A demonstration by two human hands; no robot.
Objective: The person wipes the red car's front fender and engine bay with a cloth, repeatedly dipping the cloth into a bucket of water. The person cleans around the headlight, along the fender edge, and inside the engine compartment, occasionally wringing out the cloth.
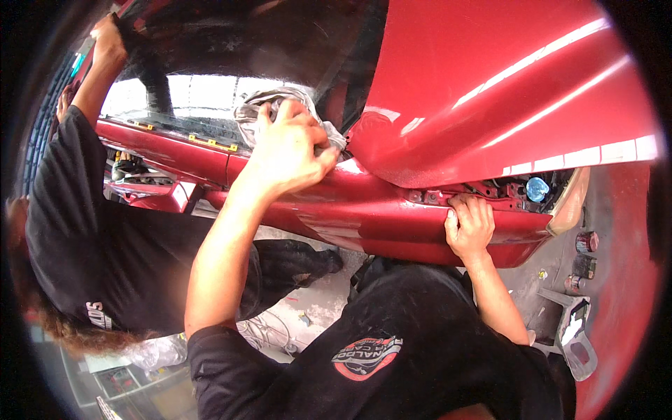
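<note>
My left hand (290,143) is closed on a crumpled grey-white rag (262,115), pressed against the lower corner of the dark windshield (280,42) of a red car. The rag bunches out beyond my fingers, and its underside is hidden. Farther right, my right hand (470,227) curls its fingers over the top edge of the red front fender (392,220), beside the gap under the raised hood (476,84). Its fingertips are partly out of sight in that gap.
At the left a co-worker (98,238) in a black shirt leans in, one hand (108,35) up at the windshield's far edge. A blue cap (537,189) shows in the engine bay. A pale plastic stool (574,343) and small cans (586,242) stand on the floor at right.
</note>
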